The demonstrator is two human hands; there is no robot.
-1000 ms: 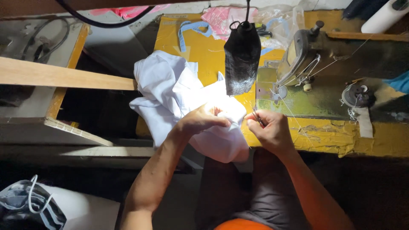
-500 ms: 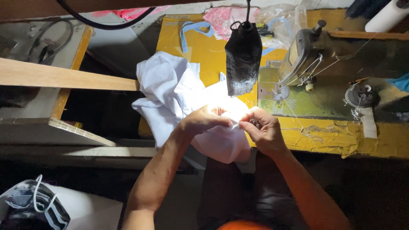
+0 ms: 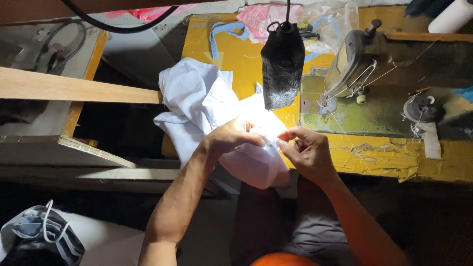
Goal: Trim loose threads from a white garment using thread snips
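now both hands, left (image 3: 229,139) and right (image 3: 305,150), pinch the white cloth (image 3: 207,106) between them.

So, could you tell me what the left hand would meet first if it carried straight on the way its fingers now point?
The left hand points rightward across the white cloth. Going straight on, it would most likely meet the right hand first, whose fingertips pinch the same brightly lit fold. Glare hides the exact gap between them.

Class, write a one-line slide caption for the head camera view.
Left hand and right hand pinch a lamp-lit white cloth garment at the yellow wooden table beside a sewing machine.
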